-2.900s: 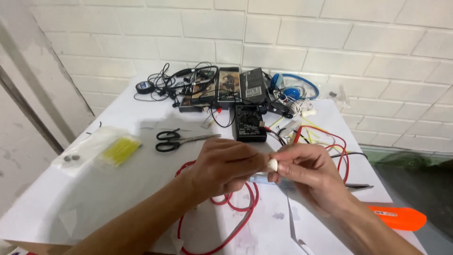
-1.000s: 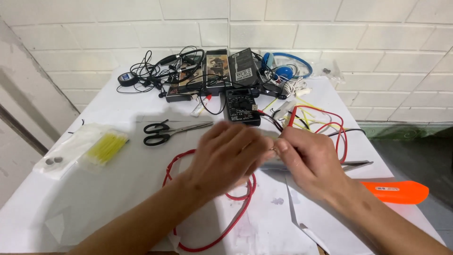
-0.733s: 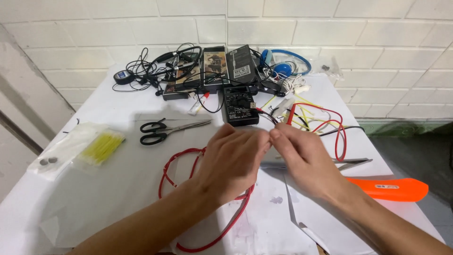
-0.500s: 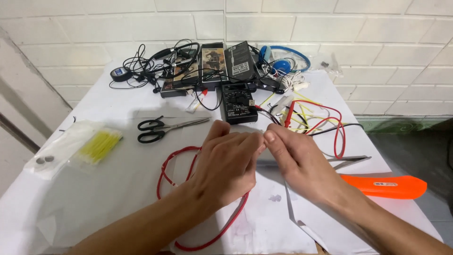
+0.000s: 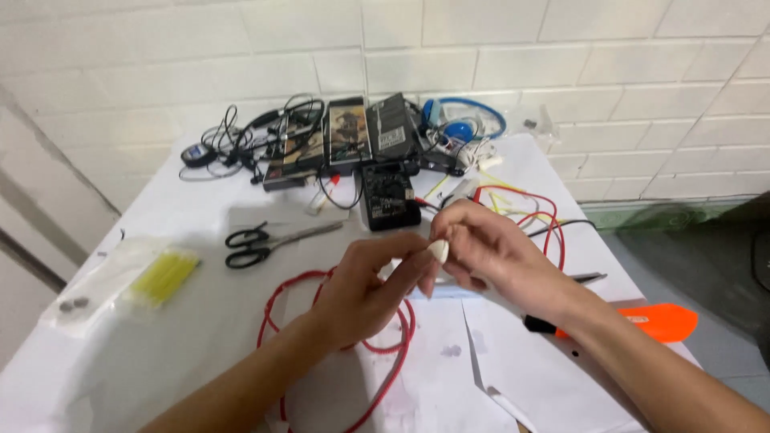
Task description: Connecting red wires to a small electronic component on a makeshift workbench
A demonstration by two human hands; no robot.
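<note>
On the far left of the surface (image 5: 144,353) lies a clear bag (image 5: 120,281) with yellow pieces inside, and just right of it black scissors (image 5: 265,240), blades closed, well apart from both hands.

The left hand (image 5: 365,293) hangs above a loop of red wire (image 5: 337,337) that curls on the surface under the wrist. Its fingers (image 5: 405,273) are bent and pinched toward the right hand; what they hold is too small to tell, perhaps a wire end, so whether they truly grip anything cannot be settled.

Between the two hands a small white piece (image 5: 438,252) shows at the right thumb tip. The right hand (image 5: 489,252) is closed around it, fingers curled in, the pinch tight. The two hands touch or nearly touch at that point.

To do this fine joining well, I judge the forearms should rest low for steadiness, the white piece should be held near its tip without covering it, and the red loop should keep some slack so it does not tug.

Behind the hands sit a black meter (image 5: 389,196) and a heap of cables (image 5: 273,144); to the right, more red wire (image 5: 537,208) and an orange-handled tool (image 5: 642,321) lie near the right forearm.
</note>
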